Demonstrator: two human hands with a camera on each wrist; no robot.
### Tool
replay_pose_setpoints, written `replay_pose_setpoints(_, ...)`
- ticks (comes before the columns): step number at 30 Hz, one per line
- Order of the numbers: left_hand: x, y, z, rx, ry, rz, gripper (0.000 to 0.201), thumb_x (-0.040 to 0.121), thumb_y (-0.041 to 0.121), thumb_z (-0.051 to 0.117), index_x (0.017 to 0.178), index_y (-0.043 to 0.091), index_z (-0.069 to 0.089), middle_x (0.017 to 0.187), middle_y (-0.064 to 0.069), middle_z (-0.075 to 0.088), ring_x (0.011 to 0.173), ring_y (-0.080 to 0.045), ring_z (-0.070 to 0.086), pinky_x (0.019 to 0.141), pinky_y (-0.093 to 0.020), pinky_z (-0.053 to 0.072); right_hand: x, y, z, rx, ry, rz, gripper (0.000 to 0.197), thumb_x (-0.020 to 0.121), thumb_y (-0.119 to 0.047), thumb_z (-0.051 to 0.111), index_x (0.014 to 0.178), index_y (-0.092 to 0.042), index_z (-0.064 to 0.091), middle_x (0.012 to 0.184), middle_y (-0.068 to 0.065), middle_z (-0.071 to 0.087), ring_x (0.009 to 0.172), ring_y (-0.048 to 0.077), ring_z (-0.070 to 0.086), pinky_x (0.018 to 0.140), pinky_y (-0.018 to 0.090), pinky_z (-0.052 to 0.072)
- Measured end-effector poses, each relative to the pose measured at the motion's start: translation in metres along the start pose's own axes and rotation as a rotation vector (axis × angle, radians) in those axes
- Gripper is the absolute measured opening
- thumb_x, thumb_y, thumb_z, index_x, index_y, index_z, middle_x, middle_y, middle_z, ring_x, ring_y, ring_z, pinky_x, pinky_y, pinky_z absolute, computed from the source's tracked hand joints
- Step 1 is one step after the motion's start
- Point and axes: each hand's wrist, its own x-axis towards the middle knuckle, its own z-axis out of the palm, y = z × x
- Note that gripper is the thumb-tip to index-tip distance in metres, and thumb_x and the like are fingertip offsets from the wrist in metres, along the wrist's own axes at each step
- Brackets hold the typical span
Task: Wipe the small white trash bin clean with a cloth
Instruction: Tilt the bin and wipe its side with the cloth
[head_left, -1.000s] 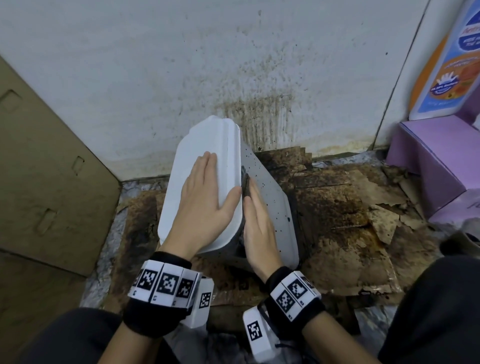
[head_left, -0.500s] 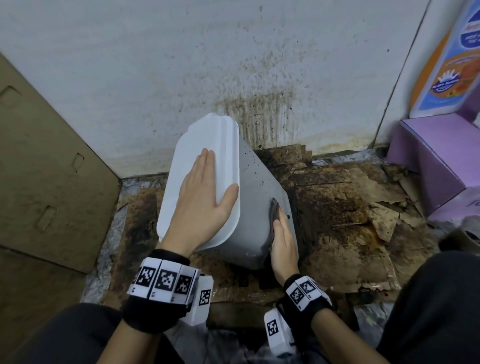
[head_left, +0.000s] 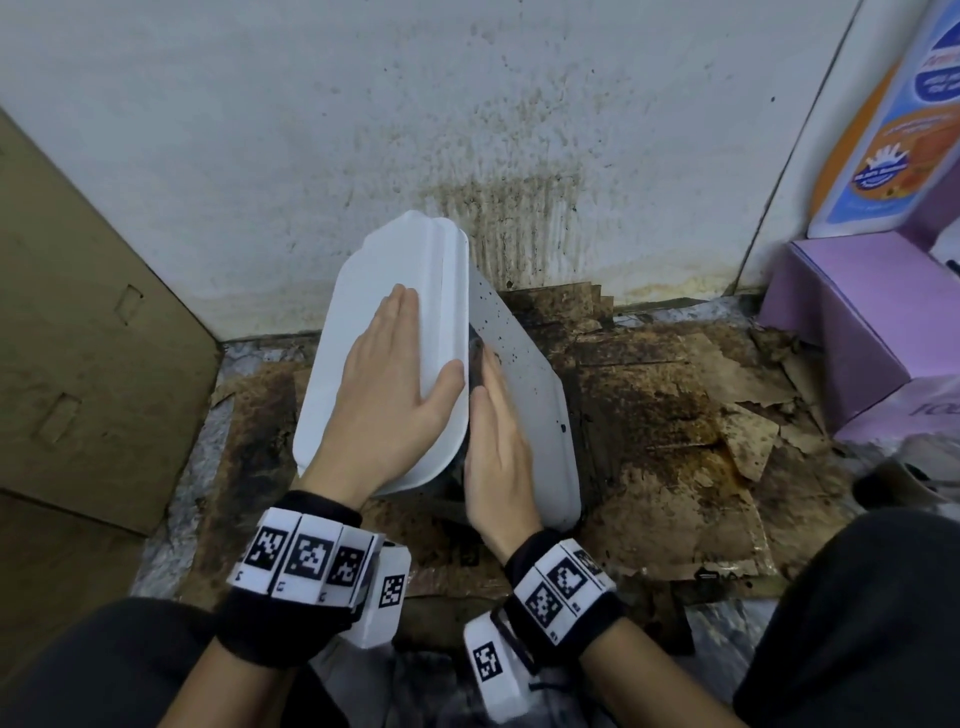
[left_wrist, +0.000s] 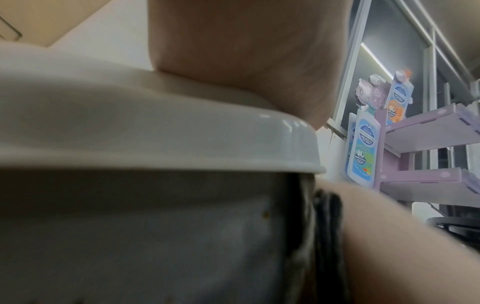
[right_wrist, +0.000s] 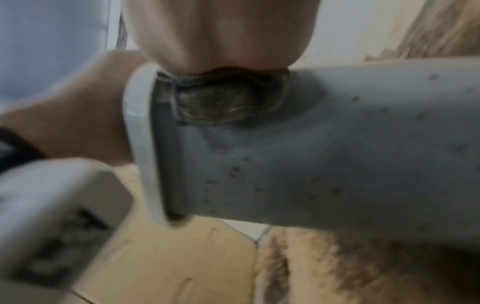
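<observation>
The small white trash bin (head_left: 524, 395) is tipped toward me on the floor, lid (head_left: 374, 322) on top, its side speckled with dark spots (right_wrist: 337, 174). My left hand (head_left: 395, 395) lies flat on the lid with fingers straight, thumb over the lid's edge. My right hand (head_left: 496, 441) presses a dark cloth (head_left: 475, 358) against the bin's side just under the lid rim, fingers straight. In the right wrist view the cloth (right_wrist: 228, 98) bunches under my palm beside the rim (right_wrist: 141, 127). The left wrist view shows the lid rim (left_wrist: 207, 148) and the cloth (left_wrist: 327, 236).
Stained, torn cardboard (head_left: 675, 415) covers the floor under and right of the bin. A dirty white wall (head_left: 467, 130) stands right behind it. A brown cardboard sheet (head_left: 78, 338) leans at the left. A purple box (head_left: 857, 322) and a shelf with pouches (left_wrist: 363, 148) stand at the right.
My right hand with the cloth slid down the bin's side to its lower edge, then came back up under the lid rim. The left hand stayed on the lid.
</observation>
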Motion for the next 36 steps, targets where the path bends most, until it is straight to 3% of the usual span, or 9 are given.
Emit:
replay_pose_setpoints(4, 0.0, -0.001, -0.001, -0.003, -0.006, 0.003, 0.085, 0.096, 0.057, 0.03, 0.165, 0.017, -0.001, 0.174, 0.002, -0.004, 0.159, -0.01, -0.004, 0.129, -0.035, 0.001, -0.005, 0.038, -0.017, -0.035, 0.012, -0.01, 0.051, 0.111, -0.037, 0.024, 0.161, -0.028, 0.029, 0.167, -0.017, 0.028, 0.154, -0.002, 0.021, 0.129, 0.038, 0.018)
replay_pose_setpoints(10, -0.001, -0.004, -0.004, -0.024, 0.009, -0.007, 0.084, 0.097, 0.056, 0.033, 0.166, 0.019, 0.002, 0.174, 0.003, -0.001, 0.159, -0.01, -0.001, 0.13, -0.038, 0.004, -0.02, 0.108, -0.049, -0.118, 0.094, 0.203, 0.049, 0.11, -0.04, 0.023, 0.159, -0.038, 0.025, 0.167, -0.019, 0.023, 0.153, -0.007, 0.017, 0.13, 0.036, 0.015)
replay_pose_setpoints(15, 0.0, -0.002, -0.002, -0.033, 0.014, -0.008, 0.084, 0.097, 0.055, 0.036, 0.166, 0.019, 0.003, 0.174, 0.003, 0.001, 0.159, -0.01, 0.0, 0.129, -0.038, 0.005, -0.02, 0.136, -0.066, -0.067, 0.174, 0.347, 0.048, 0.114, -0.029, 0.024, 0.162, -0.027, 0.026, 0.168, -0.009, 0.028, 0.152, 0.002, 0.024, 0.129, 0.034, 0.016)
replay_pose_setpoints(19, -0.002, 0.0, -0.004, -0.044, 0.017, -0.014, 0.078, 0.105, 0.048, 0.043, 0.166, 0.02, 0.002, 0.174, 0.004, 0.0, 0.159, -0.009, 0.0, 0.129, -0.036, 0.004, -0.018, 0.146, -0.071, -0.047, 0.209, 0.448, 0.049, 0.113, -0.027, 0.024, 0.162, -0.022, 0.025, 0.169, -0.004, 0.026, 0.154, 0.009, 0.023, 0.127, 0.031, 0.015)
replay_pose_setpoints(27, 0.002, 0.005, -0.001, -0.015, -0.012, 0.016, 0.086, 0.096, 0.058, 0.034, 0.166, 0.019, 0.001, 0.174, 0.004, -0.002, 0.159, -0.009, -0.003, 0.129, -0.034, 0.002, -0.016, 0.159, -0.071, 0.038, 0.272, 0.492, 0.05, 0.113, -0.032, 0.023, 0.162, -0.025, 0.024, 0.169, -0.006, 0.024, 0.155, 0.01, 0.021, 0.129, 0.038, 0.014)
replay_pose_setpoints(33, 0.002, 0.004, 0.001, 0.014, -0.004, 0.024, 0.086, 0.096, 0.057, 0.032, 0.166, 0.018, 0.001, 0.174, 0.002, -0.002, 0.159, -0.01, -0.003, 0.128, -0.033, 0.001, -0.012, 0.142, -0.061, 0.098, 0.352, 0.493, 0.049, 0.112, -0.032, 0.026, 0.16, -0.027, 0.035, 0.165, -0.008, 0.034, 0.153, 0.012, 0.028, 0.128, 0.038, 0.018)
replay_pose_setpoints(36, 0.001, 0.003, 0.0, 0.017, 0.0, 0.019, 0.086, 0.096, 0.056, 0.032, 0.166, 0.017, 0.001, 0.174, 0.001, -0.002, 0.159, -0.011, -0.002, 0.129, -0.034, 0.001, -0.009, 0.125, -0.048, 0.056, 0.376, 0.447, 0.058, 0.103, -0.041, 0.025, 0.159, -0.029, 0.036, 0.164, -0.009, 0.036, 0.154, 0.012, 0.028, 0.128, 0.041, 0.018)
